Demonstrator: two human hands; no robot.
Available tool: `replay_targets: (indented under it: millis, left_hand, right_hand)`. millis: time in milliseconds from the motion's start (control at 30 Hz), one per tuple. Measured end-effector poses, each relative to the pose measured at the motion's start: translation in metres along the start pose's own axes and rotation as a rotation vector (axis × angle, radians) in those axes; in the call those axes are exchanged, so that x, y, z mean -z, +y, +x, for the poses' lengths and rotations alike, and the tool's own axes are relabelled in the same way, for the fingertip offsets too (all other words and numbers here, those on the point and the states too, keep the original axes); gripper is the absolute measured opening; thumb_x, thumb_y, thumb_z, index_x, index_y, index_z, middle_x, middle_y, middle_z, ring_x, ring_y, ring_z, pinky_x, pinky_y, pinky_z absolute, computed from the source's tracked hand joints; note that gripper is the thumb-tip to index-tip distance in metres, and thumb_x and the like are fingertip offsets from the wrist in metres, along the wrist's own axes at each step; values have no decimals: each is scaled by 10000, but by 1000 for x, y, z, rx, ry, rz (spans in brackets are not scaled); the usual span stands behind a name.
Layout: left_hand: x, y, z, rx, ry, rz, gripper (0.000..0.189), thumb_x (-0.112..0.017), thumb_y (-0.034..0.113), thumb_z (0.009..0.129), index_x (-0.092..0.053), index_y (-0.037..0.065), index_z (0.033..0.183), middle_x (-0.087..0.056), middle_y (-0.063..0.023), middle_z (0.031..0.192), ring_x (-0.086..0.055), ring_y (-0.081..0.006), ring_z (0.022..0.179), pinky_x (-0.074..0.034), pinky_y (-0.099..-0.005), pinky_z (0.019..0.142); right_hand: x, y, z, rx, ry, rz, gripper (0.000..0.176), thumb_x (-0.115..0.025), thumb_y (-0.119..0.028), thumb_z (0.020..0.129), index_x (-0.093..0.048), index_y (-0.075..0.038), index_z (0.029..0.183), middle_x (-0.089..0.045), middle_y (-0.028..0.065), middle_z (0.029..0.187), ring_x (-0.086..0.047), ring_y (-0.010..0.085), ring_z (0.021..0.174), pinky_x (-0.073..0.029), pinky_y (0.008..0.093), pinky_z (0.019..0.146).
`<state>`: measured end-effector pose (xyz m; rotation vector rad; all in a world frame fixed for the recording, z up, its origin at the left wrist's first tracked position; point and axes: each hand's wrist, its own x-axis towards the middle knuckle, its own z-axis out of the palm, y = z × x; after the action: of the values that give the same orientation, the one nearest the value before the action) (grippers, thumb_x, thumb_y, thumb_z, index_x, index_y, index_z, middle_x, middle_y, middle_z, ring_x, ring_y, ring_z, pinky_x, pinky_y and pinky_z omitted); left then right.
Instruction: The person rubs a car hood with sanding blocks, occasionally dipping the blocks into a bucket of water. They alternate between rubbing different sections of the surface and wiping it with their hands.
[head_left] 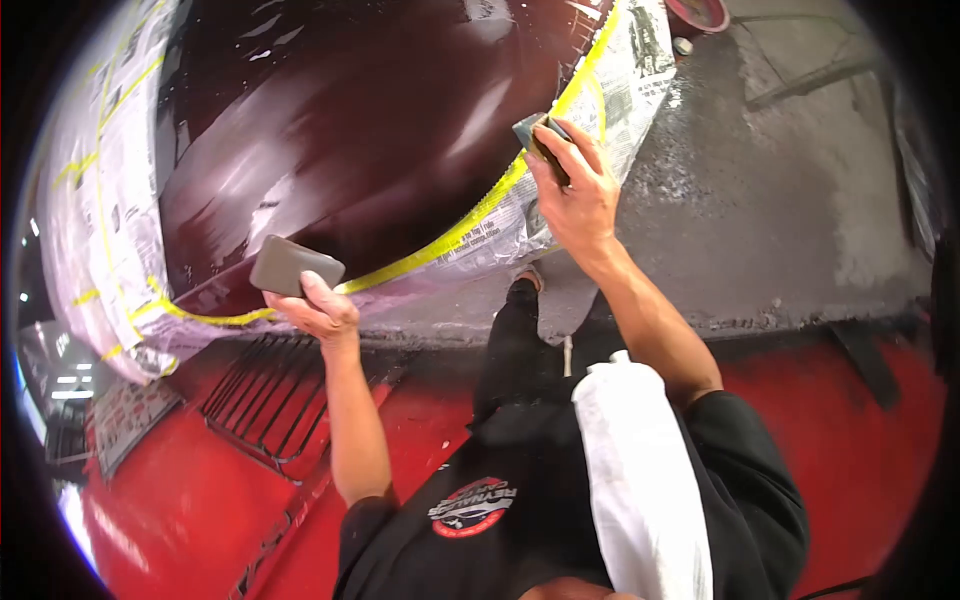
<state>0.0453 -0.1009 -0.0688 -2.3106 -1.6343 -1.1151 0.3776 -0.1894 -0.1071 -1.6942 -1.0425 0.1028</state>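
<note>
A glossy dark maroon car panel (370, 120) fills the upper middle, edged by yellow masking tape (475, 220) and newspaper with plastic film (630, 75). At the panel's lower left, my left hand (325, 312) grips a flat grey rounded pad (292, 264), thumb on top. My right hand (582, 205) is closed round a small dark block (545, 150) at the taped right edge of the panel. The underside of the block is hidden.
Wet grey floor (720, 220) lies to the right. A pinkish bucket (700, 14) stands at the top right. Below are red surfaces (820, 470) and a black metal rack (265, 395). A white cloth (640, 470) hangs over my shoulder.
</note>
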Motion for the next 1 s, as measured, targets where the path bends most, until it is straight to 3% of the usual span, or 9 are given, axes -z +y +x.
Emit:
replay_targets:
  millis: [67, 133, 200, 333, 433, 533, 667, 867, 1000]
  left_hand:
    - [-14, -20, 8, 107, -23, -246, 520, -479, 196, 1001, -358, -130, 1388, -579, -299, 1264, -633, -361, 1103, -544, -433, 901]
    - [-25, -20, 14, -2, -68, -385, 552, -406, 192, 1022, -280, -135, 1449, -445, -330, 1450, -499, -400, 1325, -433, -446, 1107]
    - [-31, -23, 12, -78, -50, -461, 556, -388, 180, 1019, -256, -141, 1453, -405, -342, 1474, -466, -412, 1350, -396, -453, 1142]
    - [-28, -22, 11, -108, -96, -477, 562, -382, 167, 1018, -229, -149, 1456, -380, -351, 1484, -459, -416, 1352, -412, -447, 1133]
    - [-31, -24, 14, -124, -98, -483, 567, -386, 151, 1011, -216, -153, 1457, -370, -360, 1486, -461, -422, 1348, -433, -438, 1118]
    - [-23, -22, 16, -209, -91, -266, 556, -388, 117, 1003, -220, -147, 1463, -398, -338, 1449, -499, -410, 1292, -477, -433, 1065]
    - [-26, -25, 17, -264, -35, -247, 577, -439, 126, 987, -271, -117, 1483, -453, -316, 1410, -492, -400, 1228, -406, -479, 1046]
    - [-20, -26, 12, -246, -59, -258, 594, -437, 110, 983, -244, -102, 1502, -452, -318, 1413, -487, -411, 1222, -405, -474, 1032]
    - [-25, -29, 17, -327, -106, -218, 636, -431, 99, 986, -167, -106, 1528, -394, -333, 1441, -501, -430, 1237, -429, -489, 1034]
  right_hand:
    - [-18, -4, 1, -32, 62, -60, 327, -780, -118, 812, -714, -75, 1129, -675, 144, 1174, -637, 344, 1041, -518, 430, 881]
    - [-30, -12, -1, -77, 93, -98, 336, -785, -128, 809, -715, -75, 1134, -668, 150, 1185, -636, 346, 1040, -518, 435, 880]
    - [-44, -24, -14, -130, 126, -122, 346, -790, -138, 807, -717, -75, 1139, -660, 156, 1196, -635, 348, 1039, -519, 440, 879]
    - [-63, -64, -64, 39, 75, -194, 415, -779, -81, 793, -711, -87, 1202, -636, 200, 1209, -626, 373, 1095, -520, 435, 931]
    - [-61, -32, -26, 65, 103, -223, 362, -749, -26, 771, -741, -96, 1126, -683, 185, 1173, -652, 368, 1110, -522, 458, 925]
    - [-59, -7, 38, -250, 164, -127, 248, -688, -126, 893, -715, -85, 1137, -729, 141, 1050, -661, 362, 1063, -540, 434, 871]
    - [-73, -61, -43, 54, 157, -253, 302, -747, -64, 811, -717, -93, 1110, -708, 158, 1071, -663, 360, 1008, -533, 449, 870]
    - [-74, -31, 14, -84, 227, -187, 264, -754, -51, 805, -758, -112, 1062, -702, 166, 1120, -641, 371, 1030, -521, 445, 872]
    - [-74, -82, -47, -55, 151, -222, 200, -720, -129, 878, -768, -75, 1064, -711, 159, 1148, -667, 317, 1047, -517, 393, 924]
